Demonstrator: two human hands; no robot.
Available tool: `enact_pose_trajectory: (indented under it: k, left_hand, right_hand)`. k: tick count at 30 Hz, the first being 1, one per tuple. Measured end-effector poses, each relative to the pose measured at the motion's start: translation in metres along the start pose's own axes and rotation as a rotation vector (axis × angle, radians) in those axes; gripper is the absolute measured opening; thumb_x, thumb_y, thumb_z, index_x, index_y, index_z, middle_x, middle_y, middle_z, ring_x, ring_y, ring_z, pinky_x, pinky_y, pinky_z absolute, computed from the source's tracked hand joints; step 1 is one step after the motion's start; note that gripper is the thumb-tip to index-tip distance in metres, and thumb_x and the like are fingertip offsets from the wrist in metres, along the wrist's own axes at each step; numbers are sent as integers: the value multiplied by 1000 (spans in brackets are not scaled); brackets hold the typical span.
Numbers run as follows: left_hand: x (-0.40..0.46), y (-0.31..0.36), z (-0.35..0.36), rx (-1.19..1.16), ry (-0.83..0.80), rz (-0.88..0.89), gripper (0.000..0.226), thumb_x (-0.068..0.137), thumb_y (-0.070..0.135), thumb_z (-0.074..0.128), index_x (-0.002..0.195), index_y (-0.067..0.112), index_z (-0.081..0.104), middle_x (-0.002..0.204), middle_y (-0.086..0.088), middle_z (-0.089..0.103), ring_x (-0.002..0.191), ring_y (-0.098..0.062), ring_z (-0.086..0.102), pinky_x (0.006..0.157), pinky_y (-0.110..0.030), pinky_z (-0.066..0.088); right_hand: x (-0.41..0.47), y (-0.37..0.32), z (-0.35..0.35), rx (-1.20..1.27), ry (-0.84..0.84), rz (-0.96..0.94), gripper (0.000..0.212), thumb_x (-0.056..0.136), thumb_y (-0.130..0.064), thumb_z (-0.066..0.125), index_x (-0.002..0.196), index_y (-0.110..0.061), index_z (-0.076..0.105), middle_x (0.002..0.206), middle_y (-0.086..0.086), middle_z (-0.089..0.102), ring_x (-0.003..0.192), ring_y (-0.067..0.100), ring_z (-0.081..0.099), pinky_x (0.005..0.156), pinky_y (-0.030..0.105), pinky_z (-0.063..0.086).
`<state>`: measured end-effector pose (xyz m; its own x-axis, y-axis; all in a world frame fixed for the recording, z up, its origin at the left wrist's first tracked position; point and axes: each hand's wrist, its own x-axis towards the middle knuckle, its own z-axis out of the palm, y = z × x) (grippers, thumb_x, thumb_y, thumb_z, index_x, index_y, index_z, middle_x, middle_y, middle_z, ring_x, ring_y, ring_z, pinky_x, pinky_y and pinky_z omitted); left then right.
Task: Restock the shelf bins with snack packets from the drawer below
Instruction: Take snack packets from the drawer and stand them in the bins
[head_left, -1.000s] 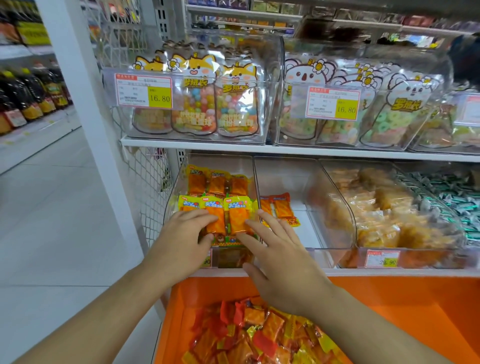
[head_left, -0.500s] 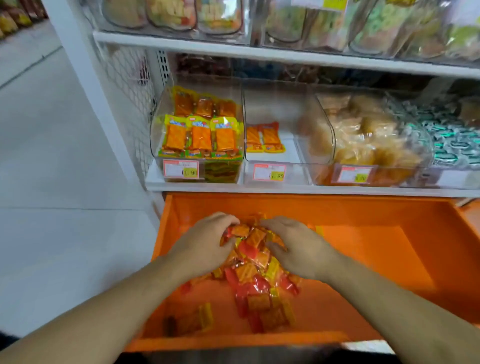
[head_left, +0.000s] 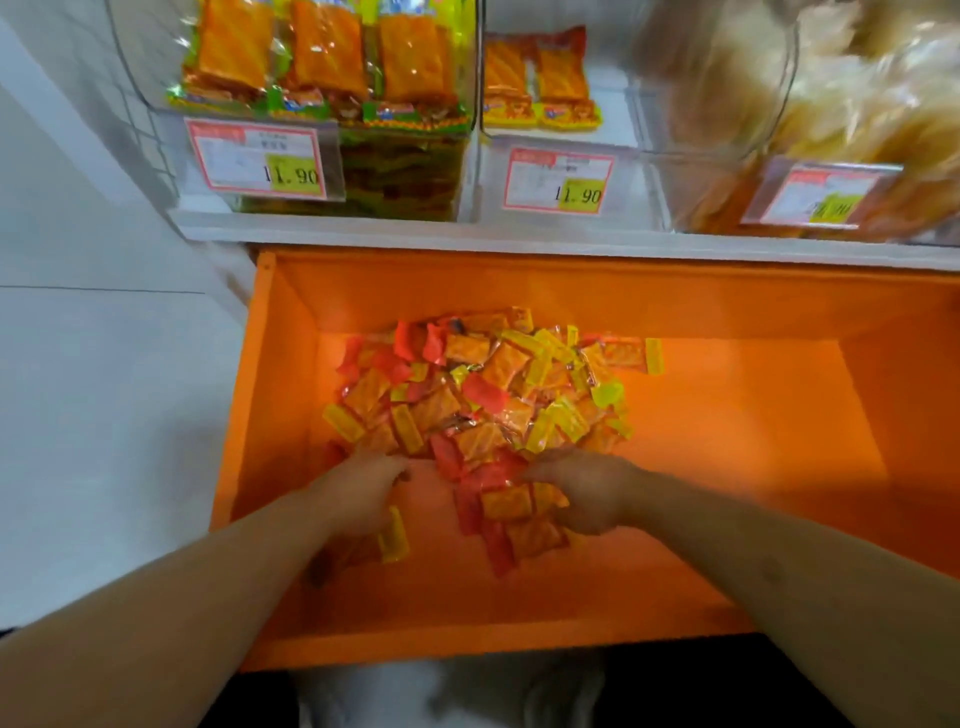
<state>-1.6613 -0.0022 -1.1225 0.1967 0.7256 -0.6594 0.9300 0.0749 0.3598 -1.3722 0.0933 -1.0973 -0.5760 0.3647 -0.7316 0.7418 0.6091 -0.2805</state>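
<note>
Reaching both hands, left hand (head_left: 358, 493) and right hand (head_left: 587, 493), into drawer (head_left: 779, 426) snack packets (head_left: 483, 395).

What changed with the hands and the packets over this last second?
Both hands left the full left bin and dropped into the orange drawer. The left hand and right hand now dig in at the near edge of the packet pile; whether they grip any is unclear. The bins' contents look unchanged.

Right bin (head_left: 831, 130) blurred; price tag (head_left: 826, 200) unreadable.
</note>
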Motion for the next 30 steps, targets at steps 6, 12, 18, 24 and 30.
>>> enact_pose_trajectory:
  k: [6,12,18,24,30]
  left_hand:
    - [15,-18,25,117,-271,-159,44,85,19,75,125,13,58,127,-9,66,114,-26,65,81,-28,48]
    - [19,-15,48,159,-417,-58,25,89,18,72,114,14,72,117,-8,74,106,-26,68,78,-30,50]
    - [23,-16,36,-11,-282,-66,13,86,23,74,97,15,72,99,-4,75,91,-21,69,75,-34,53]
    - [16,-4,13,-427,-140,-2,22,89,15,76,102,33,71,99,11,74,95,-10,71,87,-31,57]
    - [-5,35,-53,-616,114,-18,12,92,25,76,84,21,67,63,4,63,55,-12,54,48,-25,37]
  right_hand:
    - [29,8,17,26,-11,-26,61,90,-35,69,148,-37,50,144,3,56,136,26,52,107,40,46]
    - [37,12,22,-25,-51,-37,64,87,-26,71,147,-31,50,140,3,57,130,26,54,100,39,50]
    - [41,12,44,81,-48,40,37,84,-12,68,118,-21,56,108,5,67,99,28,66,73,34,50]
    - [31,0,34,171,-74,59,21,83,-2,52,71,-18,57,75,-1,65,77,23,62,67,32,47]
    - [-12,-21,-41,330,-51,112,19,96,-4,50,102,-19,60,93,7,65,62,23,69,56,31,58]
